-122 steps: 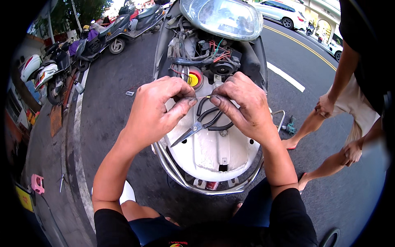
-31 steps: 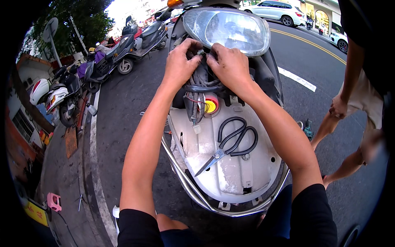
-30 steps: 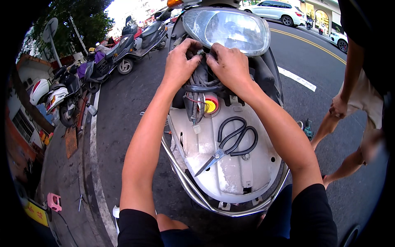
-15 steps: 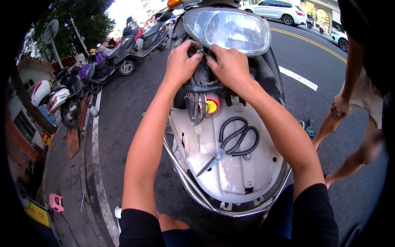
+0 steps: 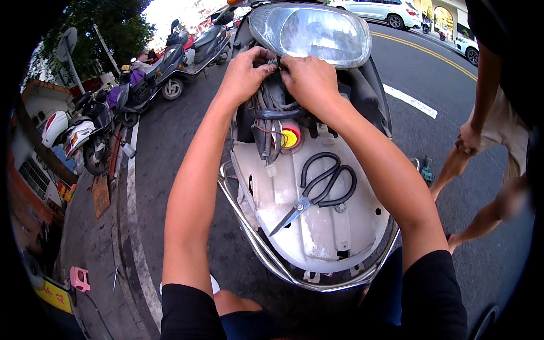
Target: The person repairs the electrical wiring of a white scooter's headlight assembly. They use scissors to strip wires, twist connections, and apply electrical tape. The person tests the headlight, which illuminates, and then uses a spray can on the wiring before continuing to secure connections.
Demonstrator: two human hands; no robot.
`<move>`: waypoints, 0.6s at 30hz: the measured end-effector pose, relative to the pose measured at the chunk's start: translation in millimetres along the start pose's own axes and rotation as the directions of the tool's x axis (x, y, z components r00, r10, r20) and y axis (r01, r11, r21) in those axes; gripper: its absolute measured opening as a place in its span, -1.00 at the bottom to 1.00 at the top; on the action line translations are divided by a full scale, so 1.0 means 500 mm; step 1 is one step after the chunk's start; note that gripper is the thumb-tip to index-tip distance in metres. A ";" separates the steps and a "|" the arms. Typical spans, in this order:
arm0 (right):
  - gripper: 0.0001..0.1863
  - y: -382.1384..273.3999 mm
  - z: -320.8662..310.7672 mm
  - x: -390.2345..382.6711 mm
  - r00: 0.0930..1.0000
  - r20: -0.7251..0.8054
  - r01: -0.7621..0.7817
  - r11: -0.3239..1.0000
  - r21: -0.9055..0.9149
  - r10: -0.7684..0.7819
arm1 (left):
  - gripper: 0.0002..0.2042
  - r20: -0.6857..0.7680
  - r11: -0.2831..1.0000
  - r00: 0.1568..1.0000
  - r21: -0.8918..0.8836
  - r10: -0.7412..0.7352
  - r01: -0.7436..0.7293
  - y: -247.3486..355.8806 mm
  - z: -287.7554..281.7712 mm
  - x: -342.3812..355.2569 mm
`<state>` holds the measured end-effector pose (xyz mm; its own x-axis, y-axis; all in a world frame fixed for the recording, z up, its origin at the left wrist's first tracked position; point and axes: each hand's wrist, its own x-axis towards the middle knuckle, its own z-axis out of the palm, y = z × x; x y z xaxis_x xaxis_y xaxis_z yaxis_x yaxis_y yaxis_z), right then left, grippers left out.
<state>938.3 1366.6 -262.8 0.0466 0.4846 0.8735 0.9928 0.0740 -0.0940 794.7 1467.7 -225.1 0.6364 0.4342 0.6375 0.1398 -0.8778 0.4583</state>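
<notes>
My left hand (image 5: 247, 75) is pinched round a small grey ridged piece (image 5: 272, 62) just below the scooter's headlight (image 5: 317, 35). Close beside it, my right hand (image 5: 310, 80) has its fingertips closed near the same piece; whatever they grip is hidden. Under both hands hangs a bundle of dark wires (image 5: 271, 102), with a pale plug (image 5: 271, 170) at its lower end. A red round part with a yellow centre (image 5: 290, 138) sits next to the wires. Black-handled scissors (image 5: 315, 192) lie on the scooter's off-white front panel (image 5: 317, 241), between my forearms.
A chrome rail (image 5: 258, 249) curves round the panel's near edge. At the right stands another person (image 5: 470, 139), close to the scooter. Parked scooters (image 5: 164, 71) line the left side, and a pink stool (image 5: 79, 279) is on the ground. A white car (image 5: 385, 11) is across the road.
Both hands have shifted slightly up and left, still close together at the small ridged piece. The scooter sits a little higher in view; the scissors stay on the panel.
</notes>
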 end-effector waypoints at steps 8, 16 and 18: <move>-0.83 -0.001 0.007 0.000 1.000 -0.017 0.025 0.999 -0.040 -0.026 | -0.80 0.003 0.998 1.000 -0.065 -0.027 0.027 -0.017 0.002 0.002; -0.71 -0.001 -0.032 -0.002 0.989 0.150 -0.020 1.000 0.005 0.019 | -0.77 -0.010 0.991 0.997 -0.115 -0.075 0.074 -0.010 0.004 0.001; -0.68 0.003 -0.072 -0.022 0.992 0.105 0.066 0.993 0.093 -0.076 | -0.75 0.009 0.985 0.996 -0.147 -0.093 0.094 -0.011 -0.009 0.000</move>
<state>943.3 1329.7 -255.5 -0.0407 0.5663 0.8232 0.9791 0.1869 -0.0802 790.4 1473.3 -225.0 0.6275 0.5123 0.5864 0.0859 -0.7940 0.6018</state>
